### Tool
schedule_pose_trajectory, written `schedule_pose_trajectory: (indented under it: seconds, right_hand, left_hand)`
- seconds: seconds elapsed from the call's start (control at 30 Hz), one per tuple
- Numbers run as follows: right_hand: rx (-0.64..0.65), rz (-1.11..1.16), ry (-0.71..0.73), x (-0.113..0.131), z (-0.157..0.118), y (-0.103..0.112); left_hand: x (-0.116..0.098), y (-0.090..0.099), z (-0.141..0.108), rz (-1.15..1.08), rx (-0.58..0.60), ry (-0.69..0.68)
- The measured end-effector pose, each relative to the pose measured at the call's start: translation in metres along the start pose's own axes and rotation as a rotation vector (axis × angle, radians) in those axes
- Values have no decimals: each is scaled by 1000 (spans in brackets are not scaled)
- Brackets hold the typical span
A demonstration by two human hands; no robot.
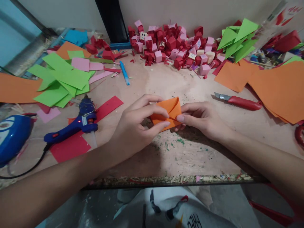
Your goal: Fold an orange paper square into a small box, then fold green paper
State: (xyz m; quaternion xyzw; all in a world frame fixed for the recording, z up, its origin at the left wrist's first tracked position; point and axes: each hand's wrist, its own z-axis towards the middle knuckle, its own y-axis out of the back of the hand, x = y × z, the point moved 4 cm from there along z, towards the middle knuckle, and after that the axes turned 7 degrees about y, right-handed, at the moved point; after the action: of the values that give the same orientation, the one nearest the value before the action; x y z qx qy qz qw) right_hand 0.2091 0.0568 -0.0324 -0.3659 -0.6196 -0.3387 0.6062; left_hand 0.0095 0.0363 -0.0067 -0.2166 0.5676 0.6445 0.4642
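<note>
Before me, over the surface's (163, 77) middle: paper piece (174, 107) | my left: glue gun (80, 122) | my right: knife (239, 100), then paper stack (280, 88) | along far edge: cube heap (172, 44)

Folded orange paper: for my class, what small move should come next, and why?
Probably smooth down the upper-right flap of the folded orange paper: its edge looks curled rather than flat, and the left hand grips the left side while the right hand holds the right.

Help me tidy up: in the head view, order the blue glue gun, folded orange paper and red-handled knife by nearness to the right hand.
1. Folded orange paper: touching the right hand.
2. Red-handled knife: to its right.
3. Blue glue gun: on the left.
</note>
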Motion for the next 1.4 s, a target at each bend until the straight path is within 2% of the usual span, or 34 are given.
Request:
schedule_pose_trajectory:
  seconds: [0.13,0.37,0.77,1.13,1.4]
  right_hand:
    - [30,-13,-2,1,0,-1]
    - [85,-59,49,5,0,-3]
    - [49,-167,7,1,0,-4]
    - [42,-183,29,1,0,-4]
    - [47,-249,30,1,0,-5]
  left_hand:
    - [3,-1,0,-30,15,59]
    - [-1,-2,1,-7,45,14]
    - [-1,-6,-1,-31,67,2]
    - [1,-7,-1,-39,87,58]
    - [0,-7,-1,-35,60,-6]
